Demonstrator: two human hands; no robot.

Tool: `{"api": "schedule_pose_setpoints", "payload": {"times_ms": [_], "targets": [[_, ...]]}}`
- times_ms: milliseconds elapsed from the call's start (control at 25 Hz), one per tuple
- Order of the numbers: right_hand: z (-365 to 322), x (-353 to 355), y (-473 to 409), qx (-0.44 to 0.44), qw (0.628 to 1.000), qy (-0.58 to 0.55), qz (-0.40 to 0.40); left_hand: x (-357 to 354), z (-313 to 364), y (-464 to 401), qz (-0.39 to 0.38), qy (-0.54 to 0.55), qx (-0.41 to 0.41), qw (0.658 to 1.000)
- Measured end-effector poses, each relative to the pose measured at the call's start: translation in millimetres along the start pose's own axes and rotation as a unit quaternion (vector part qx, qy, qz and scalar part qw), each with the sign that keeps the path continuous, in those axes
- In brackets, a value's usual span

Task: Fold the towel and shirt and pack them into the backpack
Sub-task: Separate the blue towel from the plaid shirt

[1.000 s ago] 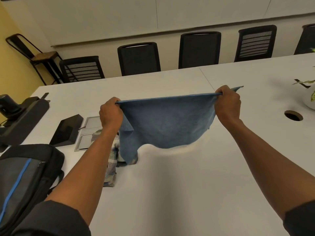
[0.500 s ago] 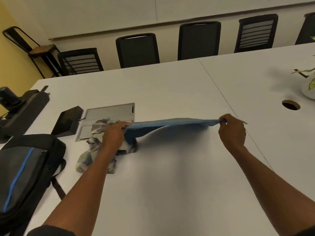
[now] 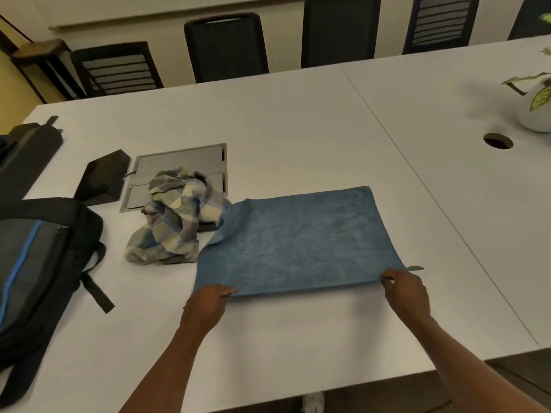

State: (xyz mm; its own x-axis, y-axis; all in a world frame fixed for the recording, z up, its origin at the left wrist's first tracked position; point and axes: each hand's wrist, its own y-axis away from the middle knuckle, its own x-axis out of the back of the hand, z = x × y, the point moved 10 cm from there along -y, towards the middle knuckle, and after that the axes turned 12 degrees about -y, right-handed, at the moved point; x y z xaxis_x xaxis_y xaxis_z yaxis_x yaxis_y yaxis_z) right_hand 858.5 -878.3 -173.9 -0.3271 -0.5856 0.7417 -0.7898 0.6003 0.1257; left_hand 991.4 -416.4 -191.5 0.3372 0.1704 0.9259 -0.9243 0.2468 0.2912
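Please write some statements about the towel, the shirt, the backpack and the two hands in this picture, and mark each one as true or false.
1. The blue towel lies spread on the white table. True.
2. The left hand holds the checked shirt. False: it pinches the near left corner of the towel; the shirt lies crumpled and untouched.
3. The right hand pinches the towel's near right corner. True.
4. The shirt is already inside the backpack. False: it lies on the table, between the backpack and the towel.
5. The towel's far left corner is bent up beside the shirt. True.
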Motion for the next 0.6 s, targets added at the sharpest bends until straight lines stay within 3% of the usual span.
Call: {"api": "schedule_pose_setpoints", "payload": {"times_ms": [240,600], "targets": [[52.3,-27.3,63.0,0.004,0.999,0.032,-0.024,-67.7,-17.9,73.7,0.004,-0.008,-0.015,1.000],[83.8,-27.5,107.1,0.042,0.992,0.097,-0.063,-91.0,-15.7,140.9,0.032,-0.031,-0.037,0.998]]}}
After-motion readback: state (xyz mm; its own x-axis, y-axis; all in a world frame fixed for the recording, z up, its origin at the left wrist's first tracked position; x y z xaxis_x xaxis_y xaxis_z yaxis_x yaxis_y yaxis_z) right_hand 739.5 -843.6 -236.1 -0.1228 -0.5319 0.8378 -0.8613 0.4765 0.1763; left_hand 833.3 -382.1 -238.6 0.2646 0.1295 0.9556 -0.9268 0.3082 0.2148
